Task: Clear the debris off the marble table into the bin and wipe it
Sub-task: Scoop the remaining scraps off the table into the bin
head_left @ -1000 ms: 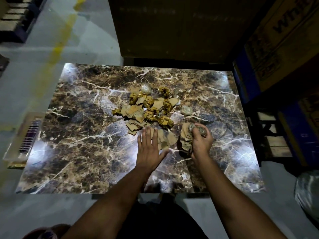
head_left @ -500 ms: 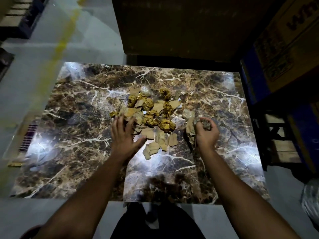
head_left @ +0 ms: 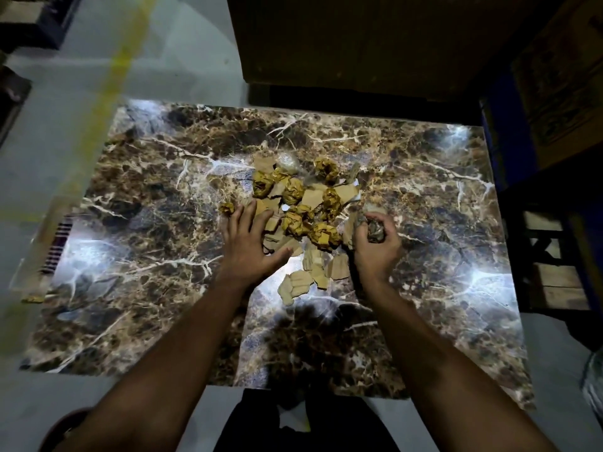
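Observation:
A pile of debris [head_left: 303, 203], crumpled yellow paper balls and torn cardboard scraps, lies in the middle of the brown marble table [head_left: 137, 256]. More cardboard scraps [head_left: 306, 278] trail toward me. My left hand [head_left: 251, 246] lies flat with fingers spread on the left edge of the pile, touching the scraps. On the pile's right side my right hand [head_left: 375, 246] grips a crumpled greyish wad [head_left: 375, 228] with cardboard pieces beside it. No bin can be made out for certain.
A large dark box [head_left: 359, 44] stands just behind the table. Blue shelving with cardboard cartons [head_left: 561, 76] lines the right side. A clear plastic tray [head_left: 49, 243] sits at the table's left edge. Something pale and rounded [head_left: 592, 383] shows at the far right.
My left hand has slid from the near side of the pile to its left edge. The right hand, still gripping the wad, has moved up against the pile's right side.

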Available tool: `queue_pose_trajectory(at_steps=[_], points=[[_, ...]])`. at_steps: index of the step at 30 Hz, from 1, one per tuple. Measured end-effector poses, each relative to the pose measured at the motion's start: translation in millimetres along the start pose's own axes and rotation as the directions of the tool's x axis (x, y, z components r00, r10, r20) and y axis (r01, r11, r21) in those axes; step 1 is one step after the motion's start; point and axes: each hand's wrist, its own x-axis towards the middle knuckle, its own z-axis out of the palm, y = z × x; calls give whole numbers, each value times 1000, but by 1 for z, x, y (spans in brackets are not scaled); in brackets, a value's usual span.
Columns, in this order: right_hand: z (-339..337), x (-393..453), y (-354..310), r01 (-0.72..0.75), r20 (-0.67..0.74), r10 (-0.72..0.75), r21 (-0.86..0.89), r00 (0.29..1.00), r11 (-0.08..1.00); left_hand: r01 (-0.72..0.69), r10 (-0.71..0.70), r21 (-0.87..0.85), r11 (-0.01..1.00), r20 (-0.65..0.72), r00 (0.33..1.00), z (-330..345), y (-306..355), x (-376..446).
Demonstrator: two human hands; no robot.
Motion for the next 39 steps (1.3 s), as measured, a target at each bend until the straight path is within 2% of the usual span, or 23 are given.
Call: queue_pose_trajectory(at_steps=[3, 7, 14, 20, 23, 27, 32, 39], points=[[14, -14, 0, -14, 29, 14, 20, 999, 1000, 61, -69, -176, 983, -38, 997, 4, 17, -6], [26, -30, -4, -50, 101, 49, 13, 994, 999, 138, -190, -410, 902, -87, 978, 16, 47, -11], [37, -39, -10, -5, 261, 8, -13, 965, 1000, 140, -260, -554, 821, -144, 955, 26, 66, -4], [47, -45, -15, -38, 370, 11, 63, 929, 997, 95, -328, -781, 617, -146, 933, 27, 77, -1], [50, -47, -26, -146, 401, 73, 153, 913, 977, 114, -377, -893, 436, -67, 924, 21, 87, 0], [54, -50, -48, -174, 393, 70, 236, 917, 956, 92, -441, -959, 268, -37, 897, 4, 105, 3], [45, -50, -74, -132, 357, 15, 304, 934, 944, 47, -460, -971, 235, -69, 885, -22, 125, 0], [22, -60, -96, -87, 337, -55, 390, 940, 917, -26, -385, -979, 201, -103, 917, -44, 138, -17]])
